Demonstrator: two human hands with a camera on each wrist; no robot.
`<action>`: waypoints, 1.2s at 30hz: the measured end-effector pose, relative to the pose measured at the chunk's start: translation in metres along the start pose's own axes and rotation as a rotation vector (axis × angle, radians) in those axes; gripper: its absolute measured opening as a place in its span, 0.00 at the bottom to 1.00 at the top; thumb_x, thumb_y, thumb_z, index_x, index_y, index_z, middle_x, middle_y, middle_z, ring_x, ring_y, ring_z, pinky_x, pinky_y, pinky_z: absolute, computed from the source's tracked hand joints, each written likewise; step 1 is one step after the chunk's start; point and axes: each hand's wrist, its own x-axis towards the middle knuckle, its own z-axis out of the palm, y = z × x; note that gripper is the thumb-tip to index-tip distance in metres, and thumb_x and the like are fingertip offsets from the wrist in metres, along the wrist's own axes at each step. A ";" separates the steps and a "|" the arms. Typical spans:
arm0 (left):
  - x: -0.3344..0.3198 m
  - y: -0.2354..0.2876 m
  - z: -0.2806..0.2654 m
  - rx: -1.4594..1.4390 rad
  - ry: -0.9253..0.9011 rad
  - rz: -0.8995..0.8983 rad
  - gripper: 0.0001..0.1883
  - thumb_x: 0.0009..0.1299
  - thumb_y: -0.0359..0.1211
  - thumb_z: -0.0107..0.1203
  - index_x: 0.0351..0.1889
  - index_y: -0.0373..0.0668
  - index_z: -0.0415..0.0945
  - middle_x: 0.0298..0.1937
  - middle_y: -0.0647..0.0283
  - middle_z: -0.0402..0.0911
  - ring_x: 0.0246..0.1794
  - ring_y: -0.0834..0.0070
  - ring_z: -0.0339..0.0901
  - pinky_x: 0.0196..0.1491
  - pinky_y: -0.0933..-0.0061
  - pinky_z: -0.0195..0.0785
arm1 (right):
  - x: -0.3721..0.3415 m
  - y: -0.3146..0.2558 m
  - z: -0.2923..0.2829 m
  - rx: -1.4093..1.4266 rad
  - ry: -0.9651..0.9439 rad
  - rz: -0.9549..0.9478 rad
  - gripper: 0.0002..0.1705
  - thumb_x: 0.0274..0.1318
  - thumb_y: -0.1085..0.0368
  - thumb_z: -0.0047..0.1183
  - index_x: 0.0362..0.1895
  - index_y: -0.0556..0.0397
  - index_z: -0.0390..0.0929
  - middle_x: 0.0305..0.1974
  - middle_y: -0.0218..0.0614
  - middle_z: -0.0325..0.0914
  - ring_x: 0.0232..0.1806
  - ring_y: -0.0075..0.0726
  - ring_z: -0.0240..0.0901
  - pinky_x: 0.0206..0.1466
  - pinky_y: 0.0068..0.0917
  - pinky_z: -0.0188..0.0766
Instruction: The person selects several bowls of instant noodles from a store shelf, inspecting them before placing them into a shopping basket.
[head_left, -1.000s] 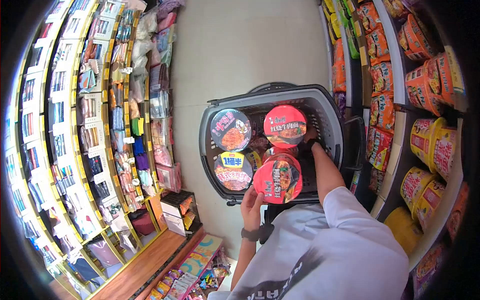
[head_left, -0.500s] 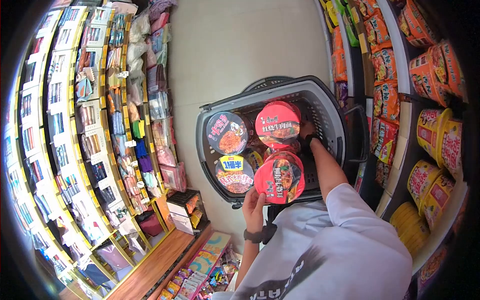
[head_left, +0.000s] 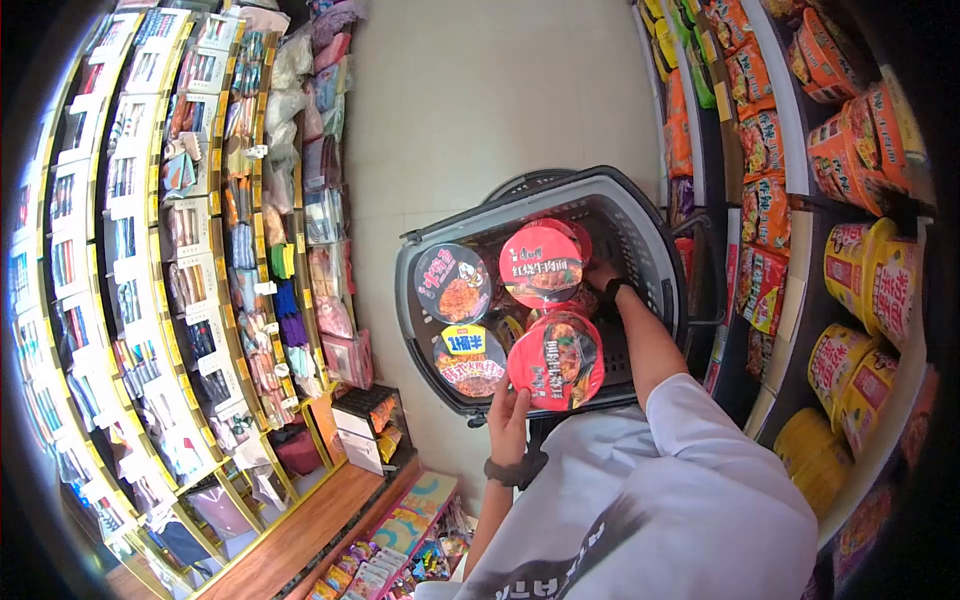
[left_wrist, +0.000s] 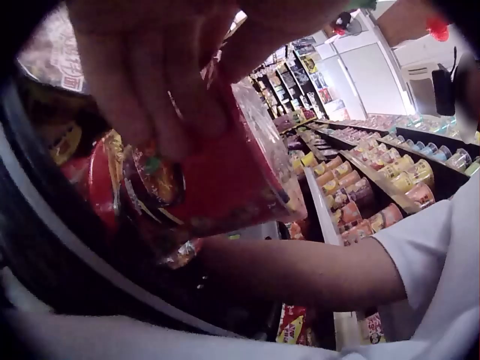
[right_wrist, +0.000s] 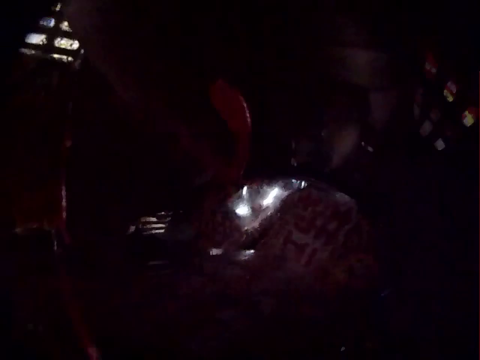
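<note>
In the head view, my left hand (head_left: 508,425) holds the near edge of a red instant noodle bucket (head_left: 555,365), lid up. The left wrist view has its fingers (left_wrist: 169,90) curled over that red bucket (left_wrist: 225,180). Down in the shopping basket (head_left: 630,190), my right hand (head_left: 600,277) is at the right side of a second red noodle bucket (head_left: 540,265); its fingers are hidden and I cannot tell their grip. Another red bucket (head_left: 582,240) peeks out behind that one. The right wrist view is mostly dark, with a shiny wrapped lid (right_wrist: 277,214) low in it.
A black-lidded noodle bowl (head_left: 452,285) and a yellow-and-black-lidded one (head_left: 469,361) sit at the basket's left. Noodle shelves (head_left: 800,240) stand close on the right, and a rack of packaged goods (head_left: 190,250) runs along the left. Tiled floor (head_left: 490,80) lies beyond the basket.
The far red bucket has shifted left in the basket, and the edge of another red bucket now shows behind it. My left hand keeps hold of the near bucket; my right hand has moved slightly left.
</note>
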 end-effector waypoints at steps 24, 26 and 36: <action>0.070 -0.013 0.064 0.218 -0.289 0.020 0.24 0.72 0.30 0.50 0.66 0.39 0.63 0.35 0.65 0.80 0.27 0.80 0.76 0.31 0.78 0.73 | -0.295 -0.184 -0.180 0.124 0.334 -0.309 0.24 0.65 0.55 0.43 0.54 0.62 0.71 0.52 0.52 0.73 0.57 0.52 0.68 0.60 0.36 0.62; 0.086 -0.014 0.065 0.234 -0.262 0.022 0.23 0.71 0.31 0.51 0.64 0.40 0.65 0.34 0.65 0.80 0.27 0.81 0.76 0.30 0.79 0.73 | -0.298 -0.188 -0.178 0.028 0.395 -0.381 0.24 0.64 0.55 0.44 0.54 0.62 0.70 0.52 0.53 0.72 0.57 0.54 0.67 0.60 0.38 0.62; 0.123 -0.041 0.050 0.216 -0.261 0.063 0.19 0.69 0.31 0.53 0.58 0.37 0.71 0.33 0.67 0.80 0.25 0.82 0.76 0.27 0.79 0.72 | -0.266 -0.159 -0.152 -0.116 0.354 -0.415 0.34 0.55 0.57 0.53 0.63 0.60 0.60 0.47 0.56 0.74 0.50 0.56 0.72 0.53 0.42 0.68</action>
